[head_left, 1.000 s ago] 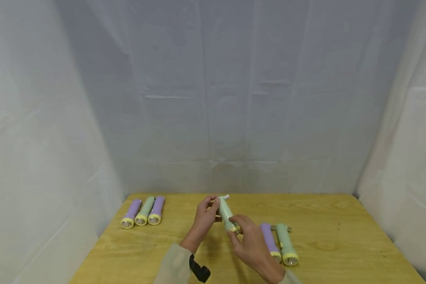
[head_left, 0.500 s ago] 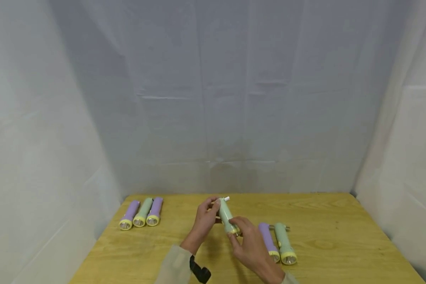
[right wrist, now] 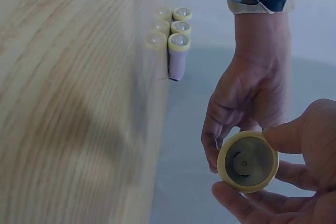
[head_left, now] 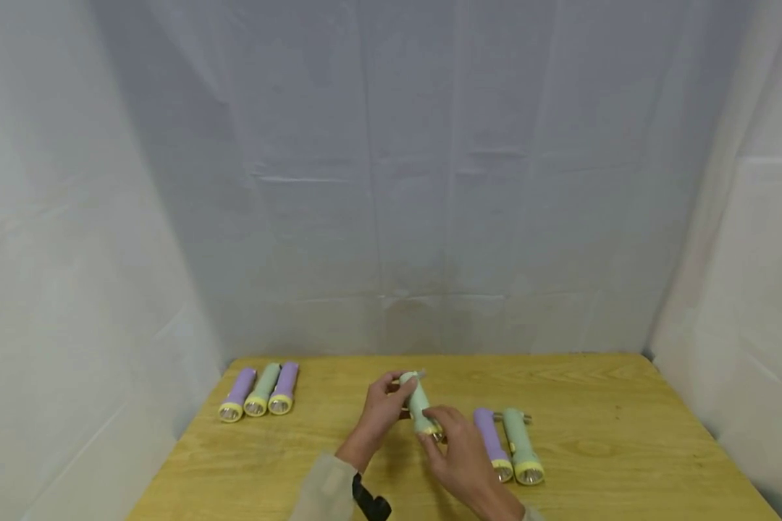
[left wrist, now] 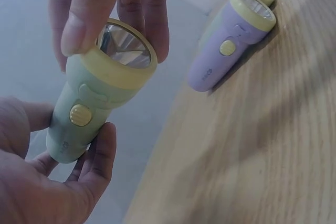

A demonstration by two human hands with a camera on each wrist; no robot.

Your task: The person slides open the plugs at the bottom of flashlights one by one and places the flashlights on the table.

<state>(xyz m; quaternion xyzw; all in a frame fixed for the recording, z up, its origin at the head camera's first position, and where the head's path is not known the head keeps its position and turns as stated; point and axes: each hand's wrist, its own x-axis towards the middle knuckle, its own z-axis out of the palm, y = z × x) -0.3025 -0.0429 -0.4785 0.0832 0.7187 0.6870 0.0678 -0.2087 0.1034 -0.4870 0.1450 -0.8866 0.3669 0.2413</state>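
Observation:
A pale green flashlight [head_left: 415,398] with a yellow head ring is held tilted above the table. My left hand [head_left: 379,411] grips its tail end, thumb on one side and fingers around the other. My right hand [head_left: 461,457] pinches the yellow ring [left wrist: 118,72] at the lens end. In the left wrist view, a yellow slide switch [left wrist: 80,115] shows on the body. The right wrist view looks straight into the round lens [right wrist: 247,162]. A small pale piece [head_left: 420,374] sticks out sideways at the tail, beside my left fingers.
Close to the right hand lie a purple flashlight [head_left: 487,434] and a green flashlight [head_left: 520,438], metal prongs [head_left: 526,419] out near their tails. Two purple flashlights and a green flashlight [head_left: 263,389] lie in a row on the wooden table [head_left: 599,405] at the left. Pale sheets hang around it.
Both hands and the green flashlight have come down slightly toward me. The left thumb has shifted across the tail, and the piece sticking out there shows less brightly. The lying flashlights have stayed put.

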